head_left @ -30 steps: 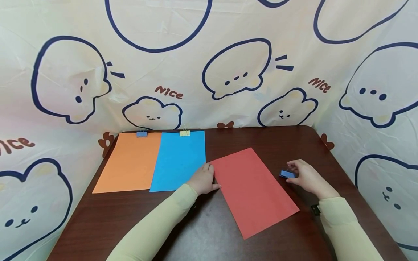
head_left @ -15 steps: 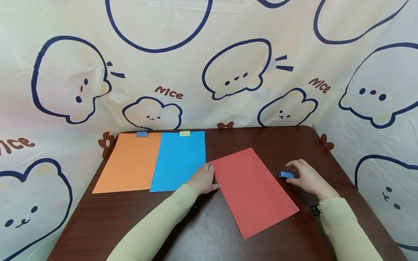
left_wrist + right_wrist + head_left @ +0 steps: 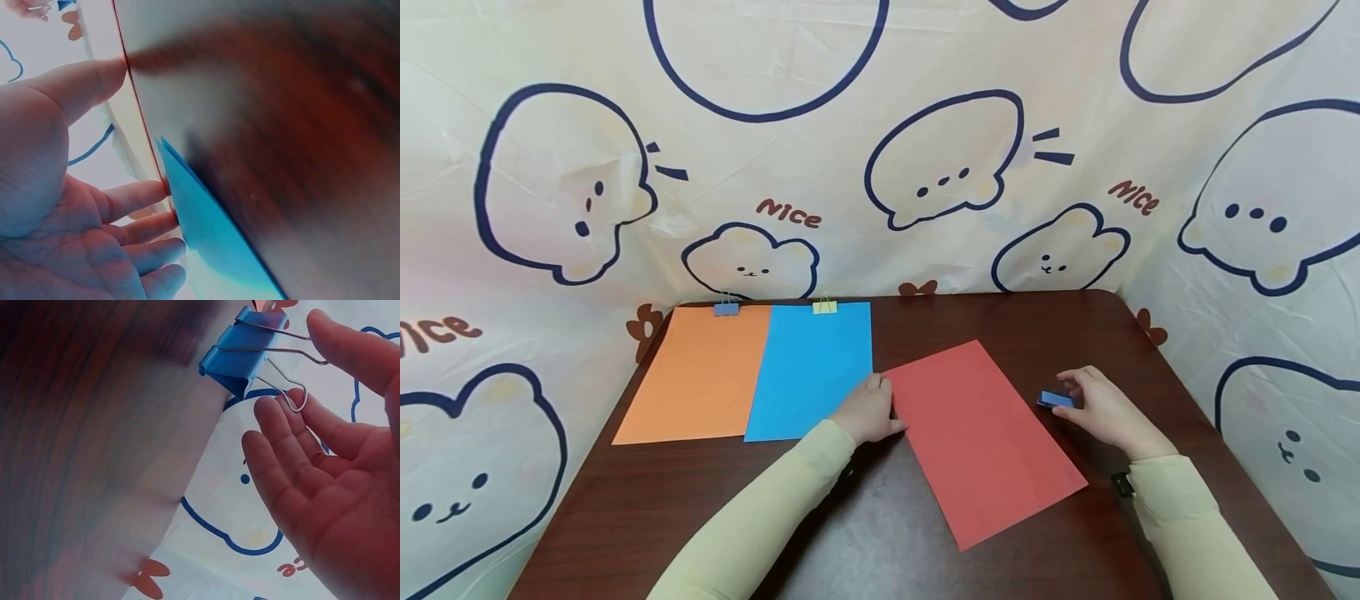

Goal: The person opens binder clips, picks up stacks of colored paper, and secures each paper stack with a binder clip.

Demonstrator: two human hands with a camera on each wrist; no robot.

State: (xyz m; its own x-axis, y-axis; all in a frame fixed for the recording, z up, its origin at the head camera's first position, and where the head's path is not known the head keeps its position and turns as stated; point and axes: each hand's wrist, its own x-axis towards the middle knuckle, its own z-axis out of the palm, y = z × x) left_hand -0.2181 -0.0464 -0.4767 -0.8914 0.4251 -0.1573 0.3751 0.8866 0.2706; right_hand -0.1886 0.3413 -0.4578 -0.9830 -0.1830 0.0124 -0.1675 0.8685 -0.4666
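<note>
My left hand (image 3: 867, 411) rests at the left edge of a red sheet of paper (image 3: 985, 450), which lies at a slant. In the left wrist view, the thumb and fingers of that hand (image 3: 69, 181) are spread along the thin red edge. To the right of the sheet, my right hand (image 3: 1107, 410) holds a blue binder clip (image 3: 1054, 399). Its wire handles sit between the thumb and the fingers in the right wrist view, and the mouth of the clip (image 3: 247, 353) points away from the palm. The clip appears beside the right edge of the red sheet.
An orange sheet (image 3: 700, 375) and a blue sheet (image 3: 812, 375) lie side by side at the back left of the dark wooden table (image 3: 865, 525). A blue clip (image 3: 726, 309) and a yellow clip (image 3: 824, 307) sit on their far edges. A patterned curtain (image 3: 850, 167) surrounds the table.
The blue binder clip has shifted slightly left, towards the red sheet, and the right thumb and fingers have shifted a little on it. The left hand and the sheets stay put.
</note>
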